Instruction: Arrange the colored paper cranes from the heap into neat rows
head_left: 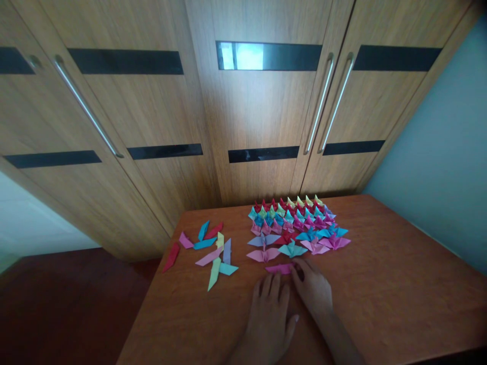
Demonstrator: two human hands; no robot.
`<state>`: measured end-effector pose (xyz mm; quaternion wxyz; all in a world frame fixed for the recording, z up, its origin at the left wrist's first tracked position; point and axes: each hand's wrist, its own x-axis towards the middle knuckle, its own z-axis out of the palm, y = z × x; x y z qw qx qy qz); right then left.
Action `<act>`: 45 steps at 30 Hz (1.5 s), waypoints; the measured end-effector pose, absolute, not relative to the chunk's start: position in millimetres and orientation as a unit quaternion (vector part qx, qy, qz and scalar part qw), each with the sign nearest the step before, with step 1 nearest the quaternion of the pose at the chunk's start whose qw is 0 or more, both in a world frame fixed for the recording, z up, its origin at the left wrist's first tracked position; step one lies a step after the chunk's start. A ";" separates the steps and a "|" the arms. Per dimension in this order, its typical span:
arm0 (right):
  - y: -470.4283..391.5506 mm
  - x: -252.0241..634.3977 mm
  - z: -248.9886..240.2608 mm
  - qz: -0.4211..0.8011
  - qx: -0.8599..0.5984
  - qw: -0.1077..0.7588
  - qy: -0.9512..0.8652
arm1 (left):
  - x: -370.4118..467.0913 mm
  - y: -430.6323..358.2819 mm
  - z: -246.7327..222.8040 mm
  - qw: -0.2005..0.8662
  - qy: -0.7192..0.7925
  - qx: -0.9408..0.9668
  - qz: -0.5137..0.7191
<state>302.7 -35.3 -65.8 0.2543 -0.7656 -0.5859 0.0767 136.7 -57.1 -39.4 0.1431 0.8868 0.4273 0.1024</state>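
The left hand (269,312) lies open, palm down, fingertips at the folded magenta paper (279,268) on the counter (388,294). The right hand (314,289) touches its right end; whether pinching, I cannot tell. Light, even pressure should keep it crisp.

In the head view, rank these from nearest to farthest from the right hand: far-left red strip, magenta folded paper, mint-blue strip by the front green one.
From the right hand:
1. Magenta folded paper: right at its fingertips.
2. Mint-blue strip: left, at the loose group's right side.
3. Far-left red strip: by the table's left edge.
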 end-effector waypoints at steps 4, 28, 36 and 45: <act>-39.5 303.3 -64.7 0.079 -0.766 0.274 -0.575 | 128.8 -57.9 -32.1 0.149 0.432 0.883 0.107; -53.8 241.1 -52.7 0.201 -0.639 0.315 -0.673 | -13.6 9.6 -39.6 0.003 0.599 0.778 0.193; -57.3 241.3 -52.2 0.211 -0.631 0.308 -0.680 | -20.2 8.0 -37.9 0.000 0.620 0.763 0.183; -57.6 241.6 -52.4 0.220 -0.637 0.298 -0.676 | -38.9 4.4 -41.9 0.081 0.597 0.755 0.259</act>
